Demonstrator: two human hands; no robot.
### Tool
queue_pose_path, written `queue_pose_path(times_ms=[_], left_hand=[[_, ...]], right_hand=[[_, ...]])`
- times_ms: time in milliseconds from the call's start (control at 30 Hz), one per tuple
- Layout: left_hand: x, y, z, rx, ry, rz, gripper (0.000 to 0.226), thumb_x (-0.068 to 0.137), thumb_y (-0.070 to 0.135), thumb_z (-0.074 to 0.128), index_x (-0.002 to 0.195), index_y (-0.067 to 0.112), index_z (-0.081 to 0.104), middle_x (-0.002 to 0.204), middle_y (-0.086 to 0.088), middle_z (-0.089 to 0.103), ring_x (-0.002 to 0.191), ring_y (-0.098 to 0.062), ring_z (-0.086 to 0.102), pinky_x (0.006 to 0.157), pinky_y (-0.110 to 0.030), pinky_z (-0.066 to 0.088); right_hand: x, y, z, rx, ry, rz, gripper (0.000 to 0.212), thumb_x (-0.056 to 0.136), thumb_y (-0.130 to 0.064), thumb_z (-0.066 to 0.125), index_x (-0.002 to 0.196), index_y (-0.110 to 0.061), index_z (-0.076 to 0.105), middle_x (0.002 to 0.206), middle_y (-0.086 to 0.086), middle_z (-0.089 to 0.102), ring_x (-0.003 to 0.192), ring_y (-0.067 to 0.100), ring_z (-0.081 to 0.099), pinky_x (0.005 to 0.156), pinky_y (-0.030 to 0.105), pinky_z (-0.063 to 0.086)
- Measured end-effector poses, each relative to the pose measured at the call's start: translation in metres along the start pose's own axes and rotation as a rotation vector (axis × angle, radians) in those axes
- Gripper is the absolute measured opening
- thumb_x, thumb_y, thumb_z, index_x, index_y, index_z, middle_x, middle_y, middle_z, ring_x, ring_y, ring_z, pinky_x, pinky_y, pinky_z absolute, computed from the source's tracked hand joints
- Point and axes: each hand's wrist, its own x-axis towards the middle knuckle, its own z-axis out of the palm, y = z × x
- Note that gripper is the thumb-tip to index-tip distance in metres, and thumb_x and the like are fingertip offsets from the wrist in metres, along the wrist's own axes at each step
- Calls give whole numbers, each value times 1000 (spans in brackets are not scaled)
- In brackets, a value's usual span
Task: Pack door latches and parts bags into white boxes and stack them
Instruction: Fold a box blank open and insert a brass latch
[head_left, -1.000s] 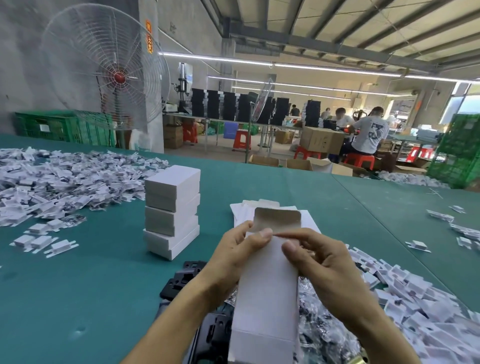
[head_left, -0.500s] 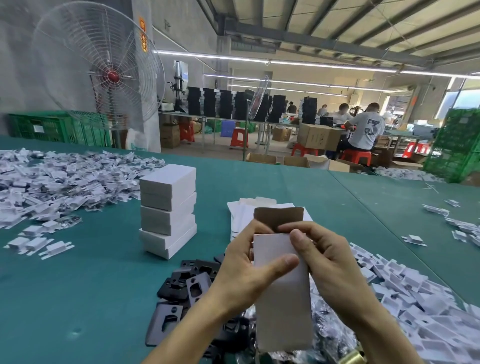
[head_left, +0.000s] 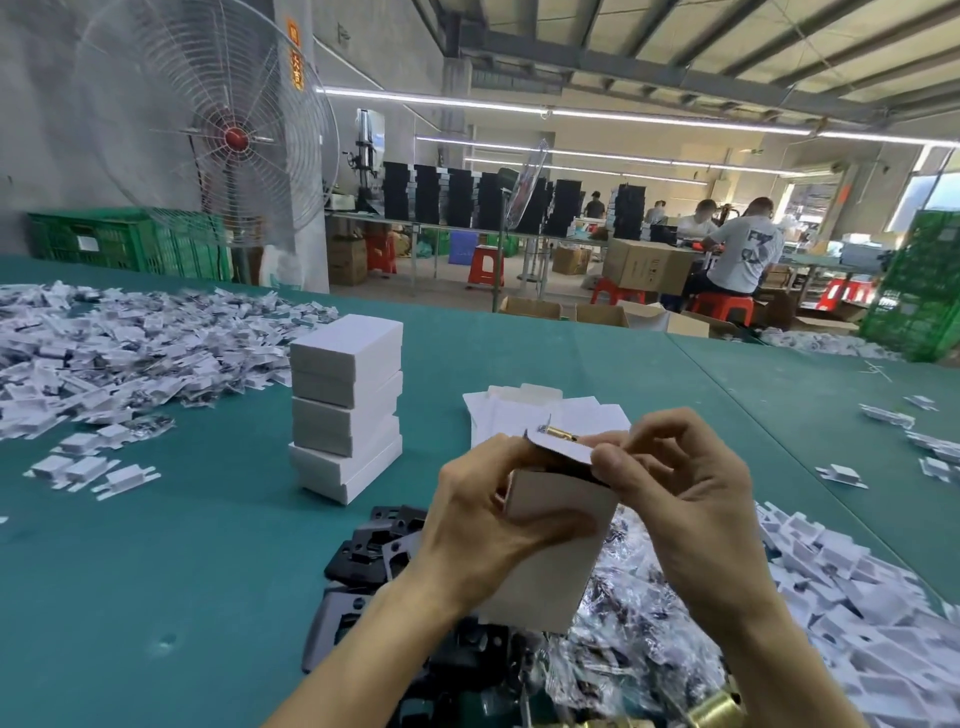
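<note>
At 6 o'clock, our left hand (head_left: 483, 525) grips the box (head_left: 550, 566) while our right hand (head_left: 685, 499) pinches its formerly upright flap (head_left: 563, 449) down; stacking likely comes next.

Box stack (head_left: 346, 410) left of flat cartons (head_left: 540, 415); plates (head_left: 374, 551) nearer.

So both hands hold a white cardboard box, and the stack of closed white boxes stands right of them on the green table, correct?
No: the head view shows the stack of closed white boxes standing left of the left hand and right hand, which do hold the white cardboard box.
</note>
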Motion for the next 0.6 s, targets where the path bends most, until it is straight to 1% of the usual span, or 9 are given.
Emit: queue_pose_path(times_ms=[67,133,233,300,333,433,500,600], left_hand=[[-2,-3,2,-21,1,-15,51,65,41,89,109,34,64,101,3,75,82,-23,74,63,-46,61],[-5,-6,4,-14,-8,-20,52,65,44,90,109,38,63,98,4,75,78,-23,74,62,-45,62],[-9,-8,7,-23,3,-43,54,63,43,90,107,49,60,97,6,75,76,-21,75,60,-45,62],[-11,-10,9,-52,41,-76,56,61,43,91,103,55,56,98,3,74,75,-22,75,57,-46,62],[-12,-11,9,-60,52,-86,55,60,44,92,101,54,55,98,0,74,75,-23,75,57,-48,62],[-12,-12,8,-52,54,-90,53,60,46,91,98,41,56,93,-4,74,76,-25,74,57,-50,61],[-12,-13,8,-53,65,-95,57,58,45,93,96,37,51,90,-4,73,74,-26,74,56,-51,60],[-14,-13,9,-62,97,-138,69,52,47,94,96,44,42,87,-5,69,69,-25,72,56,-54,58]], right_hand=[[1,2,-4,-44,-11,30,17,70,-34,77,83,-25,70,91,3,76,87,17,72,78,25,56],[1,4,-7,-51,16,69,19,68,-34,78,85,-25,74,89,0,76,84,17,73,76,24,57],[1,7,-9,-126,8,79,11,70,-26,80,79,-22,76,82,-1,76,80,17,72,74,25,58],[1,8,-10,-202,-13,74,10,73,-16,82,78,-21,76,80,-4,76,79,14,71,74,23,57],[1,9,-10,-226,-26,73,12,74,-11,82,79,-20,75,81,-5,76,80,12,71,74,21,56],[0,8,-10,-229,-73,77,14,77,-4,80,79,-17,75,81,-6,76,80,6,71,71,12,52],[0,6,-10,-226,-102,76,14,78,-2,79,80,-16,76,82,-5,76,81,6,71,71,11,51],[0,3,-11,-244,-139,73,14,79,-3,78,82,-16,77,85,-5,76,84,6,71,75,14,53]])
